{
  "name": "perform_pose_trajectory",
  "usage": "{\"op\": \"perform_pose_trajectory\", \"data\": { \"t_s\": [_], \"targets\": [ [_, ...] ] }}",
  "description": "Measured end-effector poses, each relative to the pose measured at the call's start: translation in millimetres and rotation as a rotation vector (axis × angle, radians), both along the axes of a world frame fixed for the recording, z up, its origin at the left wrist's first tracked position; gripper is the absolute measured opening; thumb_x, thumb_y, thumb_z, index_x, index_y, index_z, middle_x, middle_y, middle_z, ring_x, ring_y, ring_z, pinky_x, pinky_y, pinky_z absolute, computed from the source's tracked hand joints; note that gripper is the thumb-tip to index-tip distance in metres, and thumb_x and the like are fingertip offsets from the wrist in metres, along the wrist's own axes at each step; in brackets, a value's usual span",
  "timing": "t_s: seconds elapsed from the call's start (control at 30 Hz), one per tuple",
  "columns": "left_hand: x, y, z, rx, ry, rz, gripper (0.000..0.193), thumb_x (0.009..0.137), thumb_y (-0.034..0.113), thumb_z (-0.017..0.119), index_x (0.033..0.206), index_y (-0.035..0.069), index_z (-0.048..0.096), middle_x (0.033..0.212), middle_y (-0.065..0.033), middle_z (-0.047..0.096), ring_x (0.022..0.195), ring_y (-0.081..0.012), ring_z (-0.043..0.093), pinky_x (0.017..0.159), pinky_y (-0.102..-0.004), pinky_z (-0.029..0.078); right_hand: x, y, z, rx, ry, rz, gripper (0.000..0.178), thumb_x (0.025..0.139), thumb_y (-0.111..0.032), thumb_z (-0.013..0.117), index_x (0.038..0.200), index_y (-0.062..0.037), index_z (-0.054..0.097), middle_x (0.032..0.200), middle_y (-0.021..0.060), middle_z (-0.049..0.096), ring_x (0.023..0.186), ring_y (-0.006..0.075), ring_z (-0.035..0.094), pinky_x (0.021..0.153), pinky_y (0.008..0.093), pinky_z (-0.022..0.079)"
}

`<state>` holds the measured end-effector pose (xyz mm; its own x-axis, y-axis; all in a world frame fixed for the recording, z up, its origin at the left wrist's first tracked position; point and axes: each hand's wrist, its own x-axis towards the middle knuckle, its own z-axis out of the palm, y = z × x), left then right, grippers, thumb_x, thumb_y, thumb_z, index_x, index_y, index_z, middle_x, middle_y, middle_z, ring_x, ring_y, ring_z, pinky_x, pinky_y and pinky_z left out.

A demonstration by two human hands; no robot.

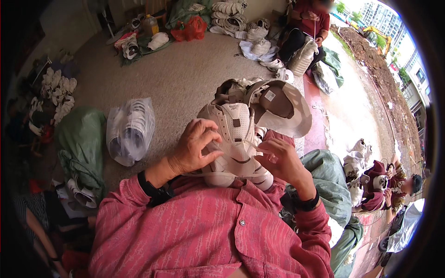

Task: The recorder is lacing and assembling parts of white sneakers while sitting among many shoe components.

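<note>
A pale beige shoe upper (238, 123) with a perforated tongue lies across my lap, its toe end toward me. My left hand (198, 142) curls at its left edge, thumb and fingers closing round the side of the upper. To the right, my right hand (283, 160) pinches a whitish shoelace (252, 146) that runs from the middle of the upper. Another stretch of lace crosses low over the toe. Just beyond, another shoe upper (282, 106) lies spread, showing a brown lining and a white label. The fingertips of both hands are partly blurred.
A clear bag of stacked shoe parts (131, 132) and a green sack (83, 139) stand left. Another green sack (324, 178) is close by my right arm. Shoe uppers (230, 21) are piled at the back. Co-workers sit far right and at right, one holding a lace (316, 28).
</note>
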<state>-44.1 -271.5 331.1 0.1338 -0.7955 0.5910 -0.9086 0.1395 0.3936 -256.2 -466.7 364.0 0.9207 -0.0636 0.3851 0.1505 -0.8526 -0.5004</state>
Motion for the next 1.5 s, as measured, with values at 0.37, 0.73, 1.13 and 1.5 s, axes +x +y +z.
{"op": "perform_pose_trajectory", "data": {
  "t_s": [0.37,0.73,1.13,1.5],
  "targets": [
    [-2.5,-2.5,33.1,0.246,0.076,-0.183,0.023,0.077,0.021,0.077,0.078,0.01,0.057,0.083,-0.002,0.056,0.083,-0.0184,0.05,0.082,-0.0331,0.036,31.0,-9.1,27.6,0.521,0.109,-0.081,0.022,0.083,-0.019,0.074,0.084,-0.0029,0.06,0.073,-0.0025,0.057,0.069,0.004,0.049,0.059,0.0223,0.039],
    [49.0,-44.9,8.3,-0.109,0.53,0.07,0.03,0.086,0.019,0.071,0.071,0.007,0.048,0.101,-0.0053,0.055,0.098,-0.0133,0.051,0.09,-0.03,0.041,77.6,-67.4,-29.9,0.6,-0.153,0.022,0.016,0.093,-0.019,0.067,0.094,-0.0044,0.061,0.097,-0.0014,0.058,0.082,0.0039,0.051,0.069,0.0197,0.04],
    [65.4,-104.7,-6.1,0.019,1.425,-0.048,0.022,0.094,0.026,0.064,0.085,0.006,0.058,0.084,-0.0027,0.063,0.069,-0.0077,0.058,0.063,-0.0221,0.049,142.0,-67.7,-50.1,0.842,-0.279,-0.099,0.014,0.093,-0.011,0.066,0.086,-0.0038,0.057,0.077,-0.0044,0.053,0.073,0.0049,0.047,0.064,0.0208,0.041],
    [91.9,-94.9,-46.3,0.226,1.89,-0.292,0.031,0.09,0.029,0.069,0.104,0.002,0.066,0.1,-0.0082,0.07,0.086,-0.0182,0.069,0.079,-0.0328,0.057,125.2,-91.9,-88.6,0.889,-0.242,-0.035,0.009,0.09,0.0,0.064,0.094,-0.0043,0.057,0.082,-0.0051,0.059,0.071,0.0015,0.053,0.064,0.0171,0.043]
  ]
}}
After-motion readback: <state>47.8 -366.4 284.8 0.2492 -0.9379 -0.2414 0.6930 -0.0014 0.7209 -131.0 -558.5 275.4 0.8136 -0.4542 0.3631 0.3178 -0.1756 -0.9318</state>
